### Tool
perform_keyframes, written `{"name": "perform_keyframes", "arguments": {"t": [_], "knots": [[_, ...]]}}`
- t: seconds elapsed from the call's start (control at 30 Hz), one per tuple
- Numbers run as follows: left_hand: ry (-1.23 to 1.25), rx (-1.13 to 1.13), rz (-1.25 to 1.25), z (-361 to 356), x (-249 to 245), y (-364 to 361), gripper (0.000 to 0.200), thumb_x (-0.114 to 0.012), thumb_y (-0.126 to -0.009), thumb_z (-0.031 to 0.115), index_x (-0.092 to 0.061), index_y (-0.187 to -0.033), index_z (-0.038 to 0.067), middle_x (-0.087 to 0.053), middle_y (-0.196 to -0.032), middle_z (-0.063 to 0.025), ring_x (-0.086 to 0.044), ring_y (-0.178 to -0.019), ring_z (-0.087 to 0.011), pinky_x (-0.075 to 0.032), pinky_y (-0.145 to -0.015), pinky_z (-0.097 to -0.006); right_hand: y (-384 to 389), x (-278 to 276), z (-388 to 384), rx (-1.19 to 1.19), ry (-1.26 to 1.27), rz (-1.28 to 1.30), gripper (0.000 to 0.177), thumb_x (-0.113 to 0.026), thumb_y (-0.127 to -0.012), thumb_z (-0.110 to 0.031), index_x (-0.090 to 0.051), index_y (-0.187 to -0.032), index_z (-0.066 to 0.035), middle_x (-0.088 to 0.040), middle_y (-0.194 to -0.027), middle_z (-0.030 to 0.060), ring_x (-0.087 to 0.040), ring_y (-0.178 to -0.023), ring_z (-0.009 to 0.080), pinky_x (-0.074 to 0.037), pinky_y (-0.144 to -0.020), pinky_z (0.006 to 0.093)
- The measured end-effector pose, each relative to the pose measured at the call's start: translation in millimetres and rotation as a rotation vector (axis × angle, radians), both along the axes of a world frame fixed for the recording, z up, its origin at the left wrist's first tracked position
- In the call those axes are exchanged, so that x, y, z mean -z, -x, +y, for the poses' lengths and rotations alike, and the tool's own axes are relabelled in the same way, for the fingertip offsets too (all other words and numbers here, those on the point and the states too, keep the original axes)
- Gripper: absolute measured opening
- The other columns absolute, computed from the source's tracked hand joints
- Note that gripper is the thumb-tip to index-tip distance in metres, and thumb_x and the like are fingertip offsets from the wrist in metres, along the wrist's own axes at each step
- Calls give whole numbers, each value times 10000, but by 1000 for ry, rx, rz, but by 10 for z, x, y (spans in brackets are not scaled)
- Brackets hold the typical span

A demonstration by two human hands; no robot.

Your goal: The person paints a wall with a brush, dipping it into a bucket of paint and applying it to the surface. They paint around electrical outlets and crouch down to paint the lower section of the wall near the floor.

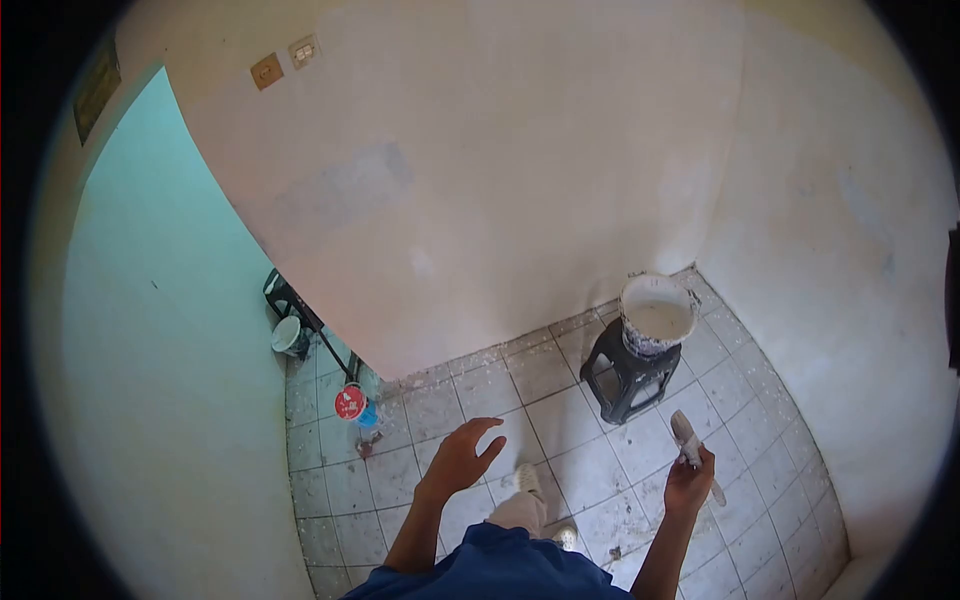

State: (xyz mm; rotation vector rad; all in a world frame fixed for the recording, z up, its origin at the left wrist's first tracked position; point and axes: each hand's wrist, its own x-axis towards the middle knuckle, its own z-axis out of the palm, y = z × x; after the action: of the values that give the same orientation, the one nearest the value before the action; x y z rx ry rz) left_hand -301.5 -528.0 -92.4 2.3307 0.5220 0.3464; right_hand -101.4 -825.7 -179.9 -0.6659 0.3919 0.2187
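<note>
Nearby, bucket (657, 315) on stool (628, 375), brush (688, 438) held

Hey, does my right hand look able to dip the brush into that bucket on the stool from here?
Probably yes. The right hand holds the brush, the bucket sits open-topped on the stool ahead, and only bare floor shows between them, though a lean forward may be needed.

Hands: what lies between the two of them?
In the head view, a shoe and knee, over speckled floor tiles, lie between the open left hand and the right hand holding a brush.
</note>
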Motion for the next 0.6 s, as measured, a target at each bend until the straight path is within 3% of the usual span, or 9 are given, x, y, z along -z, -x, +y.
{"name": "perform_keyframes", "arguments": {"t": [0.17,0.27,0.6], "knots": [[-7,2,-49,294,207,-670,316,-613,-874,268,-589,-1121,73,-615,-1110,-128,-594,-1022,-280,-484,-843,-358,-525,57,203,-24,14,16,262,-579,-826,-186,-493,-1030,-45,-531,-958,31,-511,-866,109,-414,-731,234],[35,50,-59,494,367,-1228,328,-604,-878,274,-584,-1133,69,-610,-1118,-133,-584,-1037,-290,-470,-870,-365,-863,-30,358,10,35,-7,256,-582,-823,-186,-496,-1019,-46,-536,-956,29,-516,-852,105,-412,-724,231],[39,321,17,788,194,-2914,395,-511,-918,338,-530,-1211,73,-546,-1213,-159,-512,-1134,-316,-411,-957,-395,-1962,-86,691,102,77,20,245,-599,-808,-172,-492,-977,-33,-534,-969,49,-523,-876,129,-412,-745,249]]}}
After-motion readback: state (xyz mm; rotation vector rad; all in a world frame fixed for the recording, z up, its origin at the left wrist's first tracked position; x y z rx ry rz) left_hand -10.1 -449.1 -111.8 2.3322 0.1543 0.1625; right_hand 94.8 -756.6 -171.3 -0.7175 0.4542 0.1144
